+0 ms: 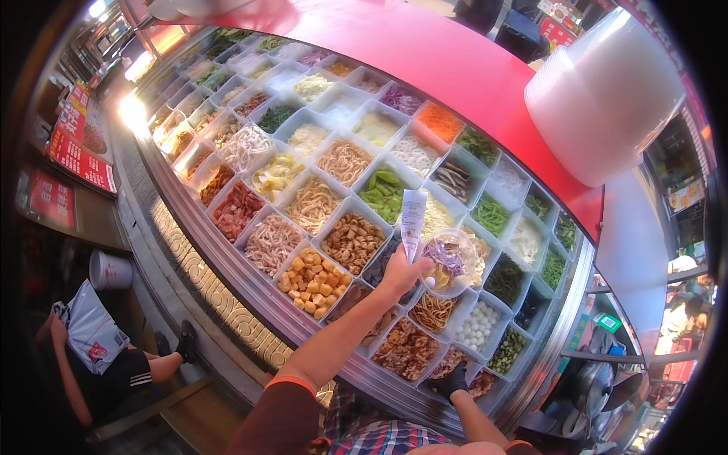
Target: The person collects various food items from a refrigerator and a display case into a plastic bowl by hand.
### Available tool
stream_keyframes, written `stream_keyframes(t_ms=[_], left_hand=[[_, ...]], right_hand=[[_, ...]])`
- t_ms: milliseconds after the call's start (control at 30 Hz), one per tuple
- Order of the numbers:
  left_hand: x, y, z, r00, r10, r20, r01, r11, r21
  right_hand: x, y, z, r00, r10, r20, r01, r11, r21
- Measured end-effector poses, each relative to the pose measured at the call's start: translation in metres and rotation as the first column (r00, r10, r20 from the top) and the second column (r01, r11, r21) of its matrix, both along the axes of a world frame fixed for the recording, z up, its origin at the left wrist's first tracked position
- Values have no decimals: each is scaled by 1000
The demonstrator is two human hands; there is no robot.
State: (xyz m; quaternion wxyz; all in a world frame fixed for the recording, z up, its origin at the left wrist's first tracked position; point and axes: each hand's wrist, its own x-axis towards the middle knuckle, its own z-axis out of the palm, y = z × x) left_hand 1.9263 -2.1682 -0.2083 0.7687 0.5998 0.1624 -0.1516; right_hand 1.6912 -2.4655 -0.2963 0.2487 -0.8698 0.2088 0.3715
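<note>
My left hand (402, 271) grips a round clear plastic bowl (462, 250) by its near-left edge, together with a paper receipt (413, 213) that stands upright from the fingers. Shredded purple cabbage (446, 256), a small white egg and other food lie in the bowl, which is over the bins. My right hand (453, 382), in a black glove, reaches into a bin of sliced meat (447, 362) at the near edge; its fingertips are partly hidden, so its grip cannot be told. Beside it are bins of brown meat pieces (405, 348) and small white eggs (478, 325).
Rows of plastic bins fill the counter. A tall stack of clear bowls (603, 96) stands on the red ledge (455, 57) at the right. A metal rail (239, 290) runs along the near edge. A seated person holds a white bag (94, 330) at the lower left.
</note>
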Motion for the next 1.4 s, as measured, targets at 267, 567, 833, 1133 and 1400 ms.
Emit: stream_keyframes(t_ms=[267,567,833,1133,1400], left_hand=[[4,1,5,1000,16,-8,-16,1000,20],[-2,8,-21,998,57,29,-59,995,74],[6,11,-6,999,34,16,-34,999,17],[10,10,-6,998,46,35,-46,999,19],[4,10,-20,997,66,51,-68,997,45]], right_hand=[[-10,22,-24,978,58,200,7,950,-312],[-6,11,-9,999,-42,7,43,960,-278],[49,71,60,949,-142,283,131,990,56],[61,69,76,965,-82,250,72,996,52],[51,60,77,986,8,165,-5,1000,-20]])
